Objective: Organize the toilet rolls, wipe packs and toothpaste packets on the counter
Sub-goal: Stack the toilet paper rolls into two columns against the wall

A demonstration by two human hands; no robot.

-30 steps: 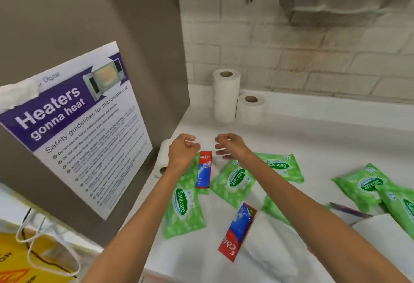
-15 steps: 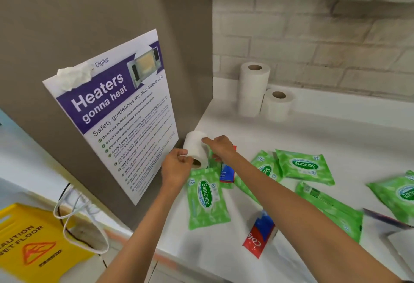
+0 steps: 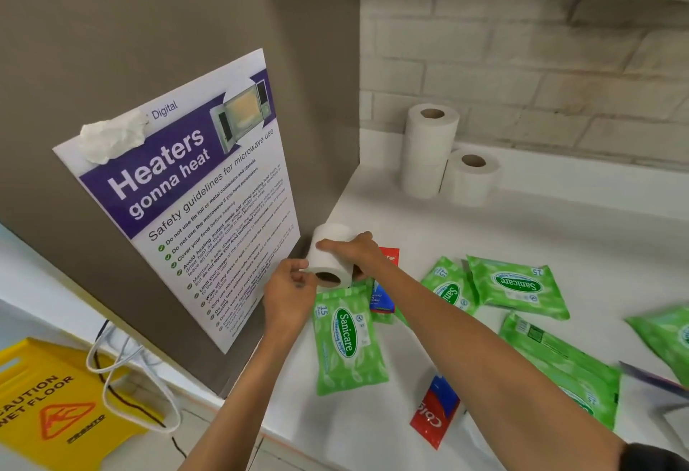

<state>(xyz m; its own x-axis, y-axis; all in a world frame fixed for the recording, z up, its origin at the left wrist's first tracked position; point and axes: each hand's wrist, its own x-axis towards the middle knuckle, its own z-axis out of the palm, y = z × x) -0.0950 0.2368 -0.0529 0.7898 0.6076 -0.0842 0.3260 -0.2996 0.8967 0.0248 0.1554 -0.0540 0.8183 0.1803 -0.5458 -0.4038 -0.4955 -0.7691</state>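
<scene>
toilet rolls (image 3: 432, 124) – 4 | wipe packs (image 3: 348, 340) – 5 | toothpaste packets (image 3: 434, 414) – 2

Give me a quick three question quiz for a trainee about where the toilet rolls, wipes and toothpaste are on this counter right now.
1. True or false: the right hand grips the toilet roll from above.
2. At the back wall, the upright rolls stand as: A) one pile of three; B) a stack of two beside a single roll; C) three apart.
3. Fill in: the wipe pack nearest the left hand reads ______.

Key: 1 true; 2 B; 3 Sanicare.
</scene>
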